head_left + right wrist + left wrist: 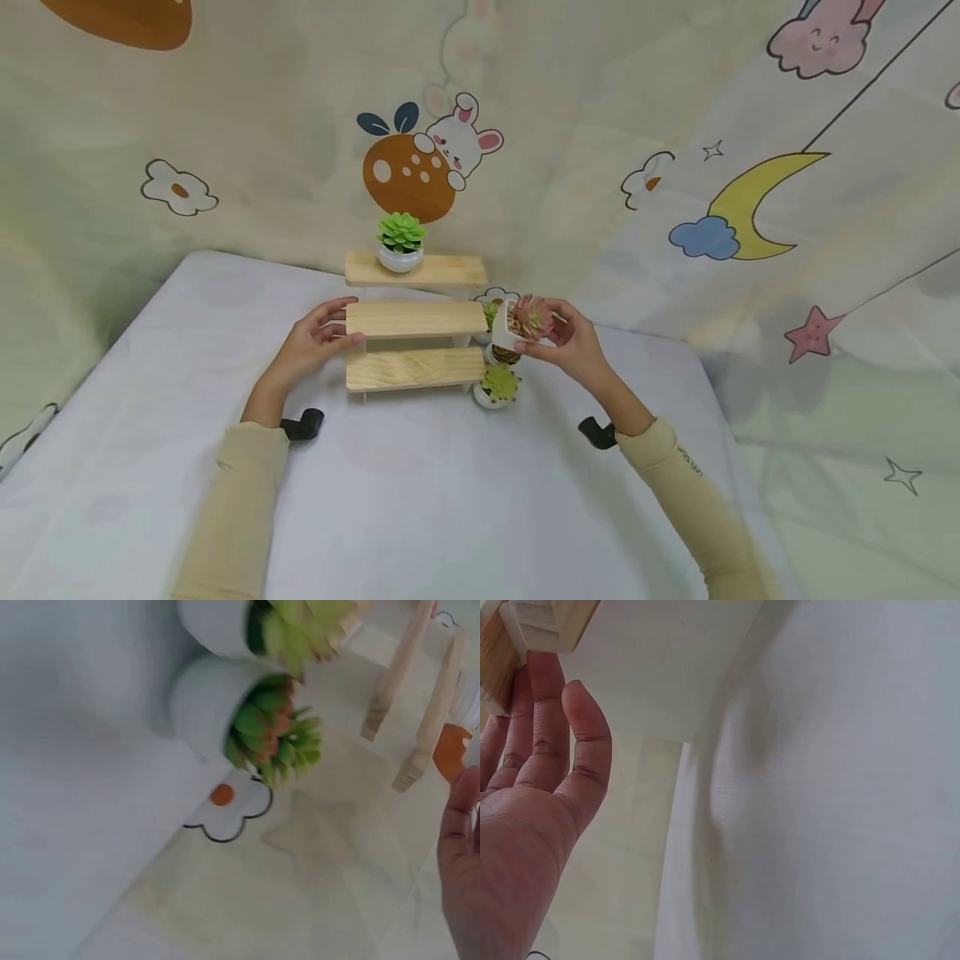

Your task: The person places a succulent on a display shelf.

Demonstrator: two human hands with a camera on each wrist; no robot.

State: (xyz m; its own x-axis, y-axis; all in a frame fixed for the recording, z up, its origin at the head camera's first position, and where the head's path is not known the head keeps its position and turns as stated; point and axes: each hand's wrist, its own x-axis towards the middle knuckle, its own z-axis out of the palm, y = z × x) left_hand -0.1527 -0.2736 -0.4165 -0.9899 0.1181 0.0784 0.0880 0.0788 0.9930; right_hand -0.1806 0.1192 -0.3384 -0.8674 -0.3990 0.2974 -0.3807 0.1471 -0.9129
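A tiered wooden shelf [416, 320] with three pale boards stands on the table. My left hand [321, 335] grips the left end of its middle board, thumb at the front edge. In the left wrist view, the fingers of my left hand [536, 765] reach up to the board ends. At the shelf's right end, my right hand [568, 340] holds a white square pot with a pink succulent [531, 317], tilted, between thumb and fingers. Only part of my right hand [461, 855] shows in the right wrist view. A bright green succulent [401, 233] in a round white pot sits on the top board.
Beside the shelf's right end, several potted succulents stand in a row on the table [450, 500], the nearest being a yellow-green succulent [498, 385]. In the right wrist view, a red-tipped succulent [262, 727] shows close up. A printed cloth backdrop [300, 125] hangs behind the table.
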